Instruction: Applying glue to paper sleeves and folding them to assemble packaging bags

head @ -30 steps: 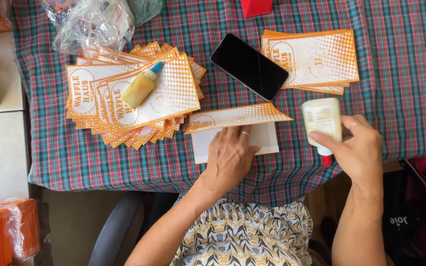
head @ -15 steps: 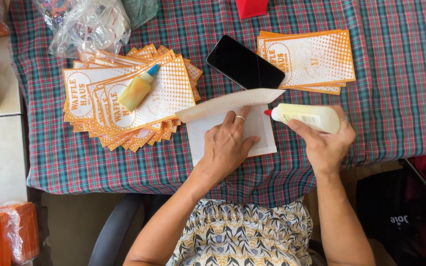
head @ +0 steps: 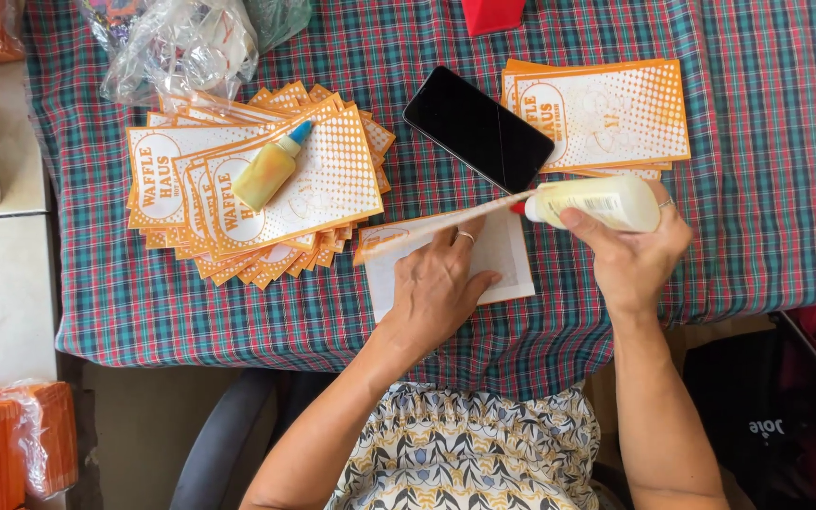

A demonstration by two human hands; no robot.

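My left hand [head: 438,281] lies flat on a white, orange-edged paper piece [head: 507,269] near the table's front edge, with its upper flap [head: 399,233] folded up. My right hand [head: 637,253] grips a white glue bottle [head: 602,202] held sideways, its red tip touching the right end of the raised flap. A black phone [head: 477,127] lies just beyond the paper.
A fanned pile of orange-and-white printed cards [head: 238,189] lies at the left with a small yellow glue bottle [head: 266,170] on top. A neat stack of the same cards [head: 606,115] sits at the right. Clear plastic bags [head: 177,42] lie at the back left on the plaid tablecloth [head: 767,161].
My right hand brought the white glue bottle from upright at the right down to sideways, its tip now at the flap. The flap lifted from lying flat. My left hand stayed pressing the paper.
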